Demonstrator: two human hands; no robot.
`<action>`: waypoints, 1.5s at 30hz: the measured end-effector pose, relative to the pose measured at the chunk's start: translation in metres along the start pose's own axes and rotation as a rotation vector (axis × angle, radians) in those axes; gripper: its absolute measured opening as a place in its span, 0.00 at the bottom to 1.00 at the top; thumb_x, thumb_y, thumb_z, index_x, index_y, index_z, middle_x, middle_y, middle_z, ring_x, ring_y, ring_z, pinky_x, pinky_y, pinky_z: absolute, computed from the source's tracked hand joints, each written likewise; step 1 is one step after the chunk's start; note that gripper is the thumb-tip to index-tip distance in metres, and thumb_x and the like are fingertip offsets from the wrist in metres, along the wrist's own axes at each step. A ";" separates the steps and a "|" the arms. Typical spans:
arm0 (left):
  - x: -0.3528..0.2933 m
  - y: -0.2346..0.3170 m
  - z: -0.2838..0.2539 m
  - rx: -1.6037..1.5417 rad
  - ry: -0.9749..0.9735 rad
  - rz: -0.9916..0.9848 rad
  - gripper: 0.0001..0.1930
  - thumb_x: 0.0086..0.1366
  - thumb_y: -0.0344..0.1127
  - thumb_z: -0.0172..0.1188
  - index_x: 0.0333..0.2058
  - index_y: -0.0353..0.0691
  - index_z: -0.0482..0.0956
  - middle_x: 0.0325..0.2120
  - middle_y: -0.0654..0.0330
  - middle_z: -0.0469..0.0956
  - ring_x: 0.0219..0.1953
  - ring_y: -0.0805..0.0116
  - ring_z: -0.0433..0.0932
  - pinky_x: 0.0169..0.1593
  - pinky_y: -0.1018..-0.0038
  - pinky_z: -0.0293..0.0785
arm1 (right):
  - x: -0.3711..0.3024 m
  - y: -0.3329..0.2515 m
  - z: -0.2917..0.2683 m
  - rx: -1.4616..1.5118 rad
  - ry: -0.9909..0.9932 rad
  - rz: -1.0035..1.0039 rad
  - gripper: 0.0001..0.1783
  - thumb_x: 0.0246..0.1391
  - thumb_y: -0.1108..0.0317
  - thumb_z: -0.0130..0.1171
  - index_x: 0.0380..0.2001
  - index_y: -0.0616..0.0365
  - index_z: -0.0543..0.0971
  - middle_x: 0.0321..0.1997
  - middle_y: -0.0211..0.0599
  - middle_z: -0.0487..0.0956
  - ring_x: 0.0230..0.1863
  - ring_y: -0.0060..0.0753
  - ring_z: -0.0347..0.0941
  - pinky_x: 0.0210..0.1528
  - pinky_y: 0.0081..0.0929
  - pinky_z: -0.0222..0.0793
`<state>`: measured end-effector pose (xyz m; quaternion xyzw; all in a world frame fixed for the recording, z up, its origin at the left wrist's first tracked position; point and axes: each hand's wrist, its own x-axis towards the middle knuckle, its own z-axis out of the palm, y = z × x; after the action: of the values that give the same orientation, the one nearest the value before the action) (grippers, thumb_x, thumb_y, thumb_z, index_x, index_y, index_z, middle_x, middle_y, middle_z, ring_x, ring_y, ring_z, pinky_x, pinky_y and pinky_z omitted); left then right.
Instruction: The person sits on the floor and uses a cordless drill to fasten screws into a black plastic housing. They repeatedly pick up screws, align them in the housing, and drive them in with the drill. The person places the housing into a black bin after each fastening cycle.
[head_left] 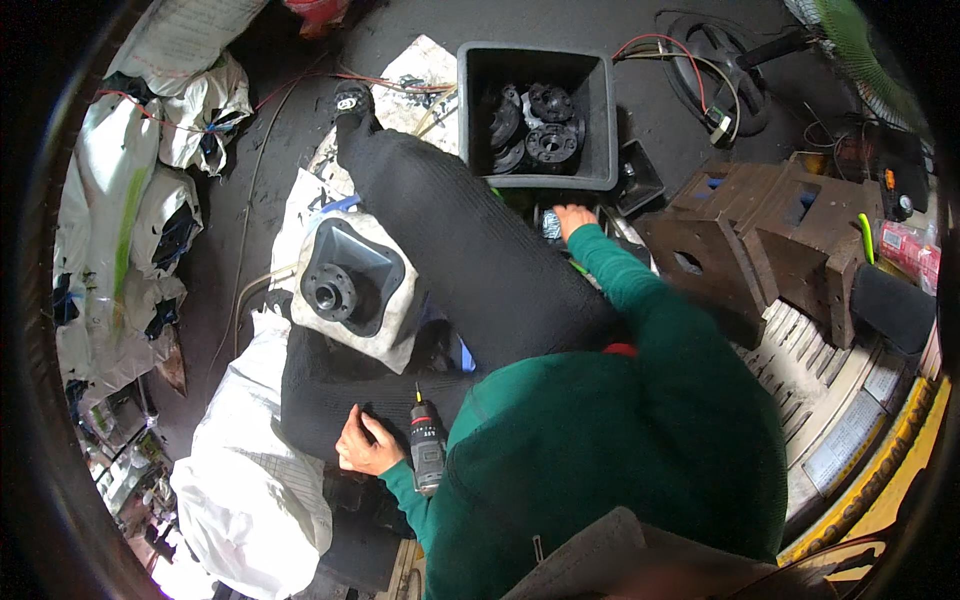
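My right hand point(574, 221) reaches out to a small container of shiny silver pieces point(550, 224), below the large grey bin; its fingertips are hidden. My left hand point(366, 442) lies low over my leg with its fingers curled in, and whatever they hold, if anything, is too small to make out. Just right of it a grey and black cordless drill point(427, 450) lies against my body, bit pointing away. Between my legs stands a grey square metal housing point(362, 280) on white cloth, with a dark round flanged hub point(328, 291) sitting in it.
A large grey plastic bin point(612, 120) ahead holds several dark round flanged parts point(550, 143). A small black tray point(640, 178) adjoins it. Heavy brown metal blocks point(735, 220) stand right. White sacks point(110, 220) line the left. Cables point(262, 170) cross the floor; a green fan point(865, 60) stands far right.
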<state>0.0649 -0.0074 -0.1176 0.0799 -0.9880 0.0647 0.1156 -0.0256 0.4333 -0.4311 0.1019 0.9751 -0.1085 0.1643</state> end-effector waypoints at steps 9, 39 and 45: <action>0.001 0.000 -0.003 -0.030 -0.033 -0.030 0.11 0.60 0.43 0.57 0.41 0.55 0.81 0.36 0.72 0.80 0.40 0.66 0.74 0.46 0.64 0.60 | 0.003 -0.002 -0.014 0.121 -0.124 0.078 0.16 0.43 0.66 0.60 0.40 0.48 0.79 0.40 0.46 0.79 0.43 0.50 0.76 0.46 0.41 0.73; -0.004 0.004 -0.007 -0.106 -0.012 0.023 0.10 0.58 0.39 0.59 0.39 0.52 0.81 0.34 0.70 0.80 0.38 0.67 0.74 0.45 0.67 0.60 | -0.019 0.036 -0.057 2.159 -0.544 0.580 0.19 0.56 0.63 0.45 0.47 0.58 0.76 0.36 0.31 0.79 0.31 0.27 0.75 0.28 0.27 0.74; -0.006 0.004 -0.003 -0.150 0.068 0.036 0.10 0.59 0.38 0.59 0.39 0.51 0.81 0.34 0.70 0.81 0.37 0.67 0.74 0.45 0.68 0.59 | -0.020 0.036 -0.053 2.196 -0.471 0.643 0.16 0.55 0.64 0.56 0.46 0.59 0.76 0.36 0.30 0.79 0.30 0.27 0.74 0.31 0.28 0.75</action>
<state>0.0701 -0.0021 -0.1168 0.0511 -0.9868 -0.0048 0.1534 -0.0145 0.4772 -0.3819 0.4087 0.2319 -0.8632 0.1846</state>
